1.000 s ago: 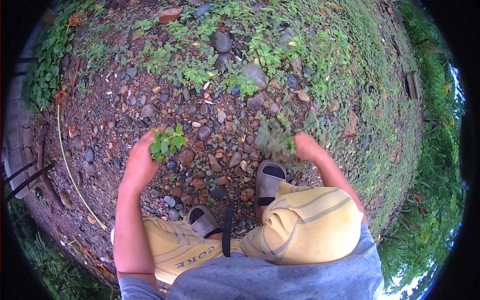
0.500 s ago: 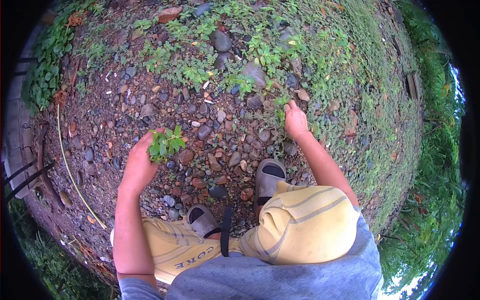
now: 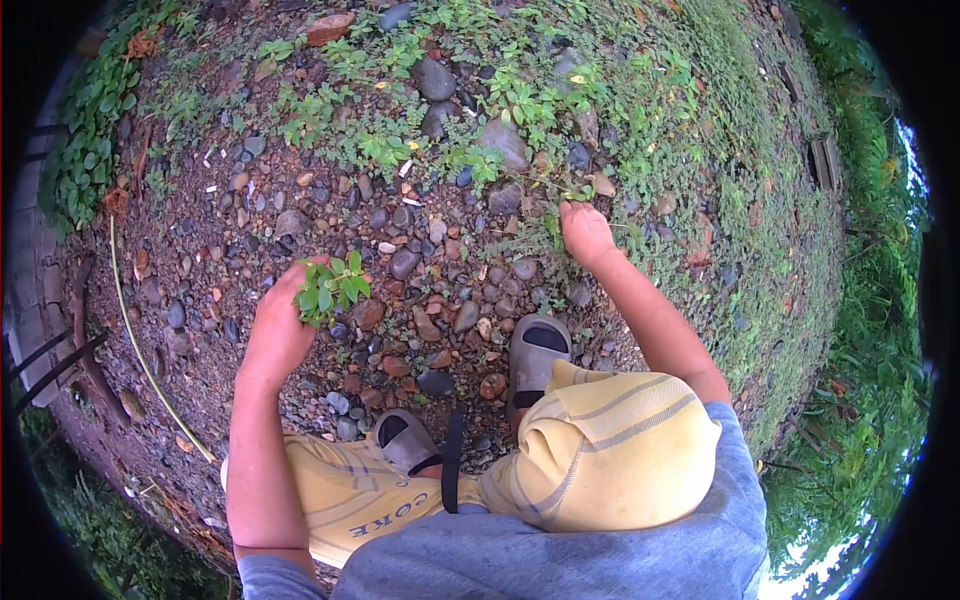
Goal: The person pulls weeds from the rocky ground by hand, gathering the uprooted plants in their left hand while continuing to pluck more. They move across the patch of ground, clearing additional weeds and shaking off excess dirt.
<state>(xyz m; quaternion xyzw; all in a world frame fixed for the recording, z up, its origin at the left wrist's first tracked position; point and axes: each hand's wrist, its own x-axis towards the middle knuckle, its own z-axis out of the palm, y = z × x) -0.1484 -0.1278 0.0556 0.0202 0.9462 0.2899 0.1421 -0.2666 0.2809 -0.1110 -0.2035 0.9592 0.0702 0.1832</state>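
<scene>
My left hand is closed around a small bunch of leafy green weeds, held above the pebbly ground at left of centre. Its bright leaves stick out past my fingers. Further out and to the right, my right hand is low over the ground, its fingers pinched together at a small green weed. A thin stem runs from the fingertips toward the stones on the upper left. Around this hand lie a pale brown stone, a dark rock and low creeping plants.
Pebbles cover the ground between my sandals and the green patch. Larger grey stones sit among the weeds ahead. A long thin yellow-green stalk and a dark stick lie at left.
My right hand has moved slightly back toward me, with the pinched weed's stem now stretched out beside it. The left hand and its bunch have stayed in place.
</scene>
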